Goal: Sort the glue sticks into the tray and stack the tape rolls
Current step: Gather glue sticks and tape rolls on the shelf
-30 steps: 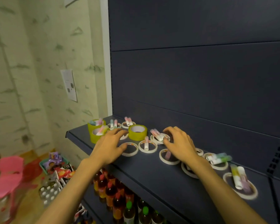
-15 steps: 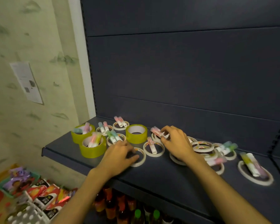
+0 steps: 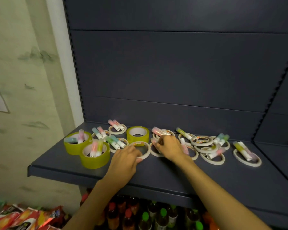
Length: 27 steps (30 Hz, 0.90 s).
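I see my left hand [image 3: 125,157] on the dark shelf [image 3: 156,171], its fingers curled round the near rim of a thin white tape ring [image 3: 142,149] that lies flat just in front of the middle yellow tape roll [image 3: 138,135]. My right hand [image 3: 169,147] sits just right of that roll, over another thin ring [image 3: 155,152]; its fingers are bunched together at a pink-capped glue stick [image 3: 158,131] that rests across a ring behind them, though blur keeps me from telling whether they truly pinch it.

Left of the middle yellow roll stand two more yellow rolls [image 3: 95,155], touching each other, each with glue sticks standing upright in its core. Between them and the middle roll lie three small white rings with pastel glue sticks [image 3: 115,141] laid across them. Right of the middle roll, past my right hand, several thin rings [image 3: 201,141] overlap in a loose heap with sticks among them, and furthest right one ring [image 3: 247,159] carries a yellow-green stick. I cannot make out any tray on the shelf.

Below the shelf I see bottles [image 3: 145,216] with red and green caps, and bright packets [image 3: 23,216] lower left.
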### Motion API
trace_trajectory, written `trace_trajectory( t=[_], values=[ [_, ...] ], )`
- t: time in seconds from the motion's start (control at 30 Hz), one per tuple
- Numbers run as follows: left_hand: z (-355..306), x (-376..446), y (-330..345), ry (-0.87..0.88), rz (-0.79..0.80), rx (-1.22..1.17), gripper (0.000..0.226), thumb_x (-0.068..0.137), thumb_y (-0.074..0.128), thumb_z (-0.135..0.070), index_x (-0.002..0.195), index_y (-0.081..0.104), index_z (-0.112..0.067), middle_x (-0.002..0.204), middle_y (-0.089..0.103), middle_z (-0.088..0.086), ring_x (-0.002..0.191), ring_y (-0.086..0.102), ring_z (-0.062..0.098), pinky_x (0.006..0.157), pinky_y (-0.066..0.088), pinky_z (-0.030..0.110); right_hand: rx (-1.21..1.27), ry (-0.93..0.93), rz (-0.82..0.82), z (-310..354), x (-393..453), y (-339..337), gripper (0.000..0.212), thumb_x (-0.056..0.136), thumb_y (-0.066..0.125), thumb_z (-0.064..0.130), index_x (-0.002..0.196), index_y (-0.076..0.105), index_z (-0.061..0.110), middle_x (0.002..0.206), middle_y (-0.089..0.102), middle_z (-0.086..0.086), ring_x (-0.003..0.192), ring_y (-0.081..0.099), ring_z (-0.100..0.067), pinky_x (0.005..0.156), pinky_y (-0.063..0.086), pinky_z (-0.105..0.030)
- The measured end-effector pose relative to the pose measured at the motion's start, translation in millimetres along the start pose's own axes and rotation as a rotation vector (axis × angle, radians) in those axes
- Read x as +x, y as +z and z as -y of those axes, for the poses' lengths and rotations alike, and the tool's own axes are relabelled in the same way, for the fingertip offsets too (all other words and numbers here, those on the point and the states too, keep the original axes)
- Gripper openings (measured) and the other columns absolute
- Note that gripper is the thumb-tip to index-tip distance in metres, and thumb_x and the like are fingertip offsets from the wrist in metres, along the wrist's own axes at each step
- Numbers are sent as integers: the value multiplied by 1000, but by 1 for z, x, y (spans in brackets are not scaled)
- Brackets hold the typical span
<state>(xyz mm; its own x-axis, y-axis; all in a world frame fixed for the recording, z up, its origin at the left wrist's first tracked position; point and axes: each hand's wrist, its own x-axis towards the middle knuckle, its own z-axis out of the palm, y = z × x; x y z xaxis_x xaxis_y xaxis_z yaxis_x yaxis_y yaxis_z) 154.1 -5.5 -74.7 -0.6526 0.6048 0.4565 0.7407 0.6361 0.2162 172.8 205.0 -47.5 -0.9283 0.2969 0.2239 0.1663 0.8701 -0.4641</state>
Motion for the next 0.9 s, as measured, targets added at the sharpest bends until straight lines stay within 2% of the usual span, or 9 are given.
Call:
trace_trajectory(
  t=[0.1, 0.23, 0.33, 0.37, 0.47, 0.63, 0.73, 0.8, 0.9],
  values=[
    [7, 1, -9, 8, -50, -13, 15, 99, 56, -30, 109, 66, -25, 108, 60, -8, 104, 54, 17, 83, 34, 30, -44, 75, 63, -1, 7, 10, 38, 96, 55, 47, 72, 61, 18, 68, 58, 1, 70, 60, -22, 60, 41, -31],
    [11, 5, -19, 25, -112, -44, 10, 97, 59, -26, 103, 66, -21, 103, 60, -6, 96, 55, 18, 80, 42, 32, -29, 73, 33, 0, 6, 7, 35, 97, 54, 50, 71, 56, 26, 77, 61, 1, 75, 60, -22, 68, 47, -35],
    [7, 11, -23, 61, -171, -73, 6, 94, 63, -22, 99, 66, -19, 100, 59, -5, 91, 55, 18, 73, 45, 32, 31, 97, -78, -2, -2, -4, 49, 96, 41, 65, 63, 48, 28, 66, 53, 9, 67, 53, -20, 62, 39, -33],
    [4, 14, -24, 73, -179, -91, 6, 94, 64, -21, 99, 66, -19, 100, 59, -5, 92, 56, 18, 70, 45, 32, 52, 103, -107, -4, -5, -10, 54, 94, 39, 68, 64, 52, 25, 64, 55, 7, 69, 57, -23, 61, 40, -34],
    [-14, 27, -19, 128, -181, -157, 8, 94, 62, -17, 102, 64, -20, 106, 56, -6, 96, 55, 19, 67, 51, 40, 121, 93, -247, -18, -20, -32, 63, 94, 39, 71, 71, 62, 18, 73, 67, 2, 86, 66, -22, 74, 50, -35],
    [-72, 51, -2, 250, -179, -268, 13, 95, 60, -15, 106, 63, -22, 112, 57, -8, 103, 50, 16, 74, 48, 35, 232, 151, -400, -52, -64, -87, 44, 95, 48, 64, 93, 62, 23, 81, 70, 9, 80, 66, -7, 81, 53, -33],
    [-120, 64, 13, 308, -137, -340, 7, 96, 58, -21, 100, 61, -26, 108, 55, -14, 103, 50, 12, 77, 48, 38, 240, 183, -469, -86, -95, -119, 46, 95, 43, 67, 107, 56, 25, 80, 69, 9, 75, 65, -5, 76, 51, -31],
    [-155, 70, 24, 339, -118, -369, 8, 96, 58, -22, 102, 61, -25, 108, 55, -13, 102, 51, 14, 79, 48, 39, 224, 204, -495, -110, -119, -141, 43, 97, 41, 66, 109, 54, 28, 80, 68, 10, 76, 64, -4, 75, 49, -30],
    [-212, 74, 39, 388, -104, -400, 11, 96, 57, -22, 106, 61, -25, 110, 55, -11, 105, 50, 13, 81, 46, 35, 224, 230, -529, -153, -153, -173, 34, 100, 46, 55, 110, 57, 25, 87, 67, 13, 79, 61, 2, 70, 42, -22]
  ],
)
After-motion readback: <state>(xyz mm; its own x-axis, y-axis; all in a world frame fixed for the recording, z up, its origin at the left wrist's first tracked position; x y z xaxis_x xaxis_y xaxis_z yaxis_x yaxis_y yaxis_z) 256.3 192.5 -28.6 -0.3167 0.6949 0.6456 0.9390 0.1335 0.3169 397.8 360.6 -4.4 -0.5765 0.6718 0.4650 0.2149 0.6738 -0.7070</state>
